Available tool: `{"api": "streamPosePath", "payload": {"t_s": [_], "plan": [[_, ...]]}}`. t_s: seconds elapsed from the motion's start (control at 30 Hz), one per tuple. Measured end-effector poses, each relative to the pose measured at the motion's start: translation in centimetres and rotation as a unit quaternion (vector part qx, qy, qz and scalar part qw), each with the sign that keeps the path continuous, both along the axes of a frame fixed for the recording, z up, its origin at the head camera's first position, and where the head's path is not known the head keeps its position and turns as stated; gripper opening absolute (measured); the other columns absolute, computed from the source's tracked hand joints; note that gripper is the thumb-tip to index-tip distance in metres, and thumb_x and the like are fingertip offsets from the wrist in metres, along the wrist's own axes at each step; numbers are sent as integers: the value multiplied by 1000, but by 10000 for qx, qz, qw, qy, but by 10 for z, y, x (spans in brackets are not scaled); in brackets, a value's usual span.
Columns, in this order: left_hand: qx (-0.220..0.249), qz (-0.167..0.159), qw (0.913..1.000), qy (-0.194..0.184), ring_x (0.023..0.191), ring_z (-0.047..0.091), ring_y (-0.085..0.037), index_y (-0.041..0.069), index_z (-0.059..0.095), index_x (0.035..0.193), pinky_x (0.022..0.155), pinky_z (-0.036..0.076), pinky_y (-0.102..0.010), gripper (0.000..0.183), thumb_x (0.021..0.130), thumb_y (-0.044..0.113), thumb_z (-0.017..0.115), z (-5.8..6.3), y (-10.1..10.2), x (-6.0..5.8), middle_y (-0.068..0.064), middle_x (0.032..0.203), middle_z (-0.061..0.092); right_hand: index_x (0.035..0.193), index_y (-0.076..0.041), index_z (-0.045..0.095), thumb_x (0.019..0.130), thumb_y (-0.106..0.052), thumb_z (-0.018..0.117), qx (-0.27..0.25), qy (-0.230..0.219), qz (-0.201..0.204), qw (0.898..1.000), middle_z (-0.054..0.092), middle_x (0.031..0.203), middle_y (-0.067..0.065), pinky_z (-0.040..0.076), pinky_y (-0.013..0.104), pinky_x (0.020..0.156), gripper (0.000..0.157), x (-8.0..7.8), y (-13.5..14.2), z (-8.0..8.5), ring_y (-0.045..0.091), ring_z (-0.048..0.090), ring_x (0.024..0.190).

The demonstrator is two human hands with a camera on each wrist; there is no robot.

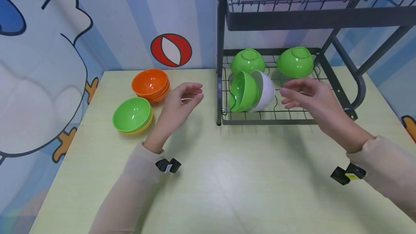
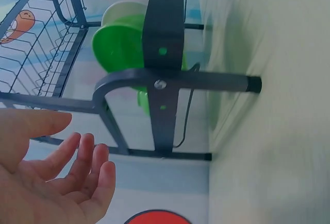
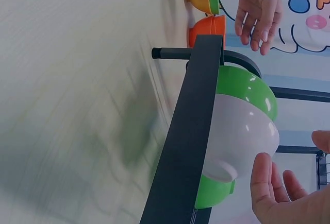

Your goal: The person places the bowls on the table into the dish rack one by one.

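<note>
My left hand hovers over the table between the bowl stacks and the rack, thumb and fingers apart with nothing between them. Close to it are a stack of orange bowls and a green bowl nested on a yellow one. My right hand, also empty and loosely bent, is just right of a white bowl in the rack's lower tier. That white bowl stands on its side against a tilted green bowl. Behind them, two green bowls lie upside down.
The dark metal dish rack stands at the back right; its upper wire tier overhangs the lower one. Its left post rises between my hands. A wall with cartoon pictures runs behind the pale table.
</note>
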State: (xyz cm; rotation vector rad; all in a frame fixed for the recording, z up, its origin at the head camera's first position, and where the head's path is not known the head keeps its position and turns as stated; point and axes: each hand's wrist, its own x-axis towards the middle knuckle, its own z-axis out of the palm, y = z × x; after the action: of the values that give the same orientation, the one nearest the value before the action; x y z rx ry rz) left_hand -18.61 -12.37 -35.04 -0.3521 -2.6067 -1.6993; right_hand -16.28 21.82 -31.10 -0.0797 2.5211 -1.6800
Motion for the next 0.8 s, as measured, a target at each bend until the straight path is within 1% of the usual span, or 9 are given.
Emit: {"api": "streamPosePath", "payload": {"t_s": [0.13, 0.23, 0.33, 0.5, 0.57, 0.7, 0.8], "plan": [[-275, 142, 9992, 233, 109, 60, -21, 6, 63, 128, 97, 52, -37, 31, 99, 18, 64, 8, -13, 3, -7, 120, 65, 126, 0, 56, 98, -29, 67, -24, 143, -6, 9999, 68, 102, -3, 58, 25, 80, 42, 3, -1, -1, 13, 69, 87], [-372, 192, 9985, 357, 109, 60, -21, 5, 64, 126, 97, 52, -38, 30, 99, 18, 64, 12, -23, 5, -7, 120, 65, 123, 0, 58, 98, -26, 67, -124, 213, 7, 9997, 69, 101, -1, 58, 26, 80, 38, 4, -1, -2, 14, 69, 85], [-443, 222, 9980, 401, 109, 60, -22, 4, 63, 126, 96, 52, -39, 31, 99, 19, 64, 17, -34, 8, -7, 121, 65, 122, 1, 59, 98, -23, 67, -275, 217, 60, 9994, 70, 100, 0, 58, 26, 79, 35, 6, -1, -4, 15, 70, 85], [-597, 423, 9967, 355, 110, 60, -22, 4, 63, 128, 97, 52, -40, 33, 99, 22, 64, 23, -54, 12, -7, 121, 65, 120, -2, 60, 99, -19, 65, -273, 287, 369, 9985, 70, 101, -1, 57, 22, 81, 27, 10, 3, -7, 15, 70, 85], [-710, 551, 9952, 397, 111, 60, -23, 4, 63, 127, 98, 52, -41, 33, 99, 21, 64, 25, -62, 13, -9, 121, 65, 119, -4, 61, 99, -18, 64, -206, 334, 470, 9981, 70, 100, -1, 56, 21, 82, 25, 11, 4, -8, 16, 70, 85], [-1016, 786, 9903, 522, 114, 59, -27, 1, 62, 128, 99, 49, -47, 34, 100, 21, 64, 31, -78, 18, -12, 123, 64, 118, -3, 61, 99, -18, 64, -121, 359, 485, 9981, 70, 99, -1, 57, 22, 81, 24, 14, 4, -9, 16, 69, 86], [-1250, 932, 9862, 549, 118, 57, -29, 3, 62, 129, 101, 47, -51, 35, 100, 22, 63, 34, -90, 22, -12, 127, 62, 118, -2, 61, 99, -18, 64, -72, 352, 483, 9982, 71, 100, -2, 57, 23, 80, 25, 16, 5, -11, 15, 69, 86]]}}
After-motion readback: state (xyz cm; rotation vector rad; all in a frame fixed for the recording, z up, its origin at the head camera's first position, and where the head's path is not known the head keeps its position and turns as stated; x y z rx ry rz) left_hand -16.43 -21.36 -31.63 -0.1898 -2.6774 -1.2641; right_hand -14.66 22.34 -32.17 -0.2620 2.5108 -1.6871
